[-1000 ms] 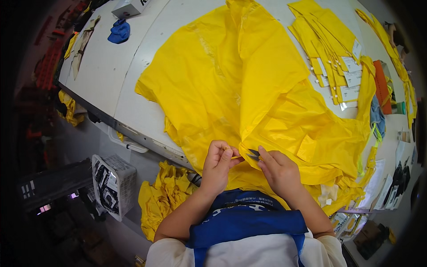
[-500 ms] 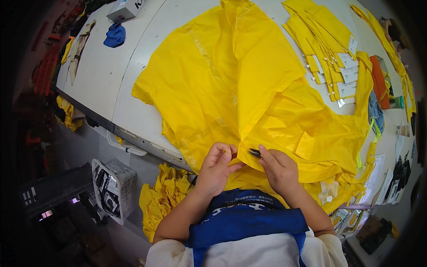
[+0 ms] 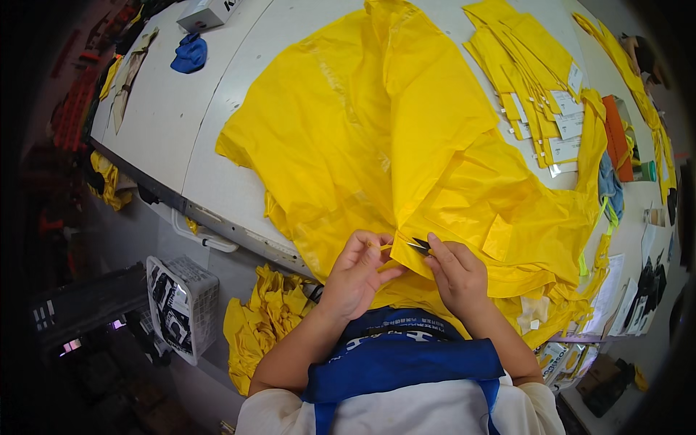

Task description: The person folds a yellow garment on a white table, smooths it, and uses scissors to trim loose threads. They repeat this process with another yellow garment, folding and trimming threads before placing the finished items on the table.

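A large yellow garment of thin, shiny fabric point(image 3: 319, 138) spreads over the table and hangs over its front edge near my body. My left hand point(image 3: 357, 274) is closed in a pinch on a narrow yellow strip point(image 3: 385, 248) at the garment's near edge. In my right hand point(image 3: 460, 277) is a pair of small dark thread snips point(image 3: 420, 246). Their pointed blades face left, over the fabric just right of the strip. Whether the blades touch the cloth I cannot tell. My right fingers hide the handles of the snips.
Folded yellow pieces with white tags point(image 3: 525, 65) lie at the far right of the white table point(image 3: 163, 130). A blue cloth point(image 3: 189, 54) sits at the far left. Below the table edge are a white basket point(image 3: 196, 308) and a yellow fabric heap point(image 3: 264, 322).
The snips have shifted slightly up, and their blades now show more plainly. More of the yellow strip shows beside my left fingers. The garment lies almost as before.
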`<state>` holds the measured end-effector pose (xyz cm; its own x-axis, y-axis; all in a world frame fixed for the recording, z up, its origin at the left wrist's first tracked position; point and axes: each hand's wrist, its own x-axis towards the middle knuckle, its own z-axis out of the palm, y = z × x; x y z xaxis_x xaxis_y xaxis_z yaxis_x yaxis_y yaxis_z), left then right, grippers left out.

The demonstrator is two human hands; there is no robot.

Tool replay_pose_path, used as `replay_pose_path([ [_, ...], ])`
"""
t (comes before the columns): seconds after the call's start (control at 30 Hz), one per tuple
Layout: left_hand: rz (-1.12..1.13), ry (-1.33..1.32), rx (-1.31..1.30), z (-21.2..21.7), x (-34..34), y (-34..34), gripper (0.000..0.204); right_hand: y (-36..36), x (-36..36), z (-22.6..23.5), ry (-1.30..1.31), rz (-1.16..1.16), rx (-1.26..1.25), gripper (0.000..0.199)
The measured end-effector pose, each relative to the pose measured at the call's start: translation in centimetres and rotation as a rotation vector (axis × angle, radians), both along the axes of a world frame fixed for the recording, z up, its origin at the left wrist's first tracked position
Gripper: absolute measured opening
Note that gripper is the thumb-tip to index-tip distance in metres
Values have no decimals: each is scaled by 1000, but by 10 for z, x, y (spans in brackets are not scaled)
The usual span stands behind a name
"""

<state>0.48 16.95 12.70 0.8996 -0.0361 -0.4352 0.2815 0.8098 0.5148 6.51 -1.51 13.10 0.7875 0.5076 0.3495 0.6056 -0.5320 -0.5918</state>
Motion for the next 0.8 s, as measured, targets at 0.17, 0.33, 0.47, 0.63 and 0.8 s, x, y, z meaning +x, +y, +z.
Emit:
replay_pose_path([
  [0.17,24,-1,-104,2,2,0,9,-10,-9,-1,-20,12,-53,38],
  [0.33,-1,-17,-75,4,1,-5,7,-8,-14,4,-12,6,-79,39],
  [0.47,-51,-50,48,4,-4,-10,6,-2,-10,-2,-80,-4,-42,39],
  [0.63,23,-42,57,2,-3,-8,7,0,-11,-5,-97,-49,19,39],
  [0.8,-35,-64,76,7,-1,-12,6,6,-5,-7,-73,-85,68,41],
])
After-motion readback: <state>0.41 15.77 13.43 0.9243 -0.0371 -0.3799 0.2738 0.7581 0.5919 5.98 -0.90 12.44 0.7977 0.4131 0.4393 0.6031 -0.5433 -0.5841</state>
